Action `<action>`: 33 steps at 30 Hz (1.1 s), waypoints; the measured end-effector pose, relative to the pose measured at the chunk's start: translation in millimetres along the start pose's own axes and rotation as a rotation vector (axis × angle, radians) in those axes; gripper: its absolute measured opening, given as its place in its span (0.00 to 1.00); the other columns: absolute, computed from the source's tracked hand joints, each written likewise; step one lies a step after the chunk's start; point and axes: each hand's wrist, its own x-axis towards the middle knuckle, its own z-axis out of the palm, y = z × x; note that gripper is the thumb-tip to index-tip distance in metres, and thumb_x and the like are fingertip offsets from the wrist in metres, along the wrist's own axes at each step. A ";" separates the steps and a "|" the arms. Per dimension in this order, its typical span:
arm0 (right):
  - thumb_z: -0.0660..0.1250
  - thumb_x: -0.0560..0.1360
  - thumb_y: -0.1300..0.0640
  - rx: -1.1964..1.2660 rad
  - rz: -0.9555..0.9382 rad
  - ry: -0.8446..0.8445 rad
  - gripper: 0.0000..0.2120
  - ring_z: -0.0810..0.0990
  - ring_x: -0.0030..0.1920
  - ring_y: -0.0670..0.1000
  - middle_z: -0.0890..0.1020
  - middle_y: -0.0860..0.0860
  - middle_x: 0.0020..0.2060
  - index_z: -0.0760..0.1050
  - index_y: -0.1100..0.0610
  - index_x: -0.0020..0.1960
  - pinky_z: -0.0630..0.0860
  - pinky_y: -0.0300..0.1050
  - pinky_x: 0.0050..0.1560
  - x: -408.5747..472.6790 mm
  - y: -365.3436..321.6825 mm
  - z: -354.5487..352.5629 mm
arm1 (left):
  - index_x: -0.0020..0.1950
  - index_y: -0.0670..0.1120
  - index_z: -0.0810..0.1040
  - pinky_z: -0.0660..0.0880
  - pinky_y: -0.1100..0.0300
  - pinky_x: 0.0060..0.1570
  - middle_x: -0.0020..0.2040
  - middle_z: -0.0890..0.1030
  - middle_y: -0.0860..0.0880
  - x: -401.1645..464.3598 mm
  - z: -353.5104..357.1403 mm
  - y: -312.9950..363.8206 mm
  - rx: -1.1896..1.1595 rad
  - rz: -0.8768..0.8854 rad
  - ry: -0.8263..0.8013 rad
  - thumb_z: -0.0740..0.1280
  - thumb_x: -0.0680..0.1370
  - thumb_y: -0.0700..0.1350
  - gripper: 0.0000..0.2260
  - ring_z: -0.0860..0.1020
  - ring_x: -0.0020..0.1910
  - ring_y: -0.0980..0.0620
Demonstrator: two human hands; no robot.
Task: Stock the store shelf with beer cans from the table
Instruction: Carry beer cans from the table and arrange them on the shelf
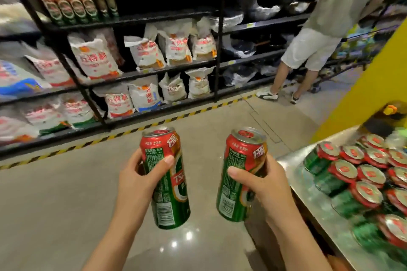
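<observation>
My left hand (141,174) grips a green and red beer can (169,193) upright over the floor, thumb across its front. My right hand (264,180) grips a second can of the same kind (237,182) beside it, a little apart. Several more such cans (361,174) stand packed together on the steel table (308,185) at the right. On the black store shelf (136,20) ahead, the top left level holds a short row of beer cans (77,6); the stretch to their right is dark and bare.
White rice bags (176,46) fill the lower shelf levels. A yellow-black striped line (123,133) runs along the floor before the shelf. A person in shorts (315,46) stands at the far right shelf bay. A yellow wall (370,68) rises behind the table.
</observation>
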 end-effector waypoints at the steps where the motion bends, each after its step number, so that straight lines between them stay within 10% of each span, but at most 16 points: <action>1: 0.77 0.50 0.45 0.003 0.007 -0.032 0.31 0.83 0.45 0.44 0.85 0.45 0.45 0.77 0.49 0.53 0.76 0.40 0.44 6.7 0.0 22.7 | 0.48 0.57 0.76 0.72 0.62 0.39 0.42 0.82 0.64 7.8 -22.0 -2.8 0.000 -0.005 0.038 0.77 0.58 0.58 0.21 0.80 0.40 0.65; 33: 0.76 0.52 0.51 -0.064 0.013 -0.358 0.30 0.79 0.52 0.47 0.83 0.45 0.48 0.75 0.45 0.54 0.74 0.42 0.45 513.9 -62.8 290.9 | 0.48 0.59 0.79 0.73 0.59 0.42 0.44 0.83 0.58 477.5 -149.8 15.7 -0.028 -0.014 0.476 0.73 0.65 0.49 0.14 0.79 0.49 0.56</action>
